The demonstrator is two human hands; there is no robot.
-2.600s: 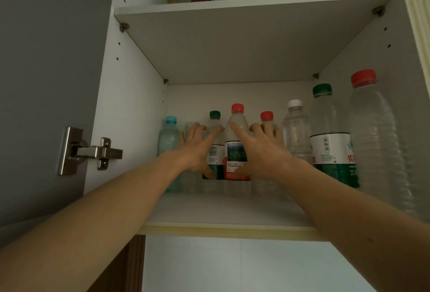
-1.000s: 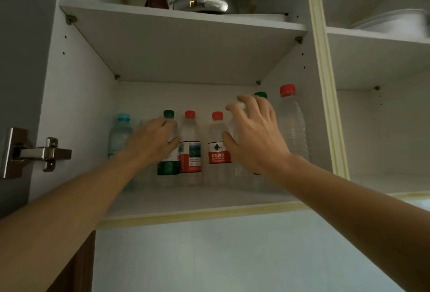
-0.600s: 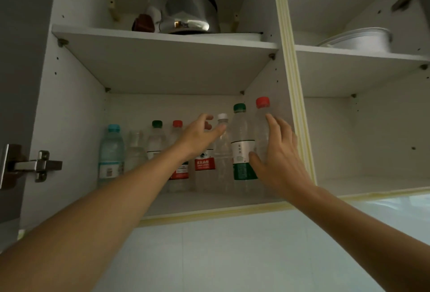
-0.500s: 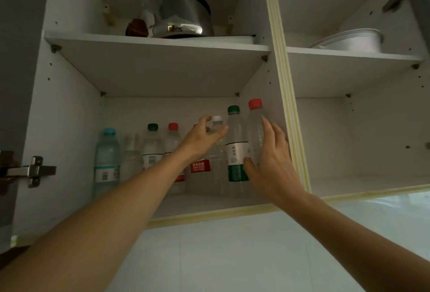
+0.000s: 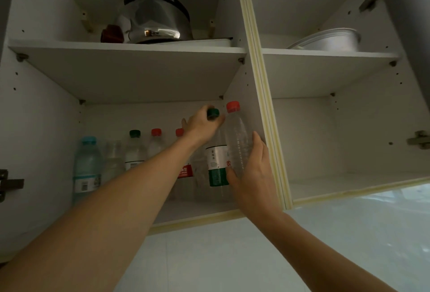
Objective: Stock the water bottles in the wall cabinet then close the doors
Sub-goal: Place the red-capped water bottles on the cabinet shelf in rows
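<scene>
now, in the head view, both hands sit further right along the lower shelf than a moment ago, when they were spread over the middle bottles. the left hand curls over the top of the tall green-capped bottle, fingers round its cap, while the right hand wraps the clear red-capped bottle hard against the cabinet's centre divider. these two stand touching, upright as far as i can tell. to their left the row holds a blue-capped bottle, a small green-capped bottle and two red-capped ones, partly behind the left forearm. i judge the stocking nearly finished, with only tidying and the doors left. the upper shelf carries a steel kettle; the right compartment has a pale bowl above. both doors stand open, a hinge showing at right, pale wall tile below.
</scene>
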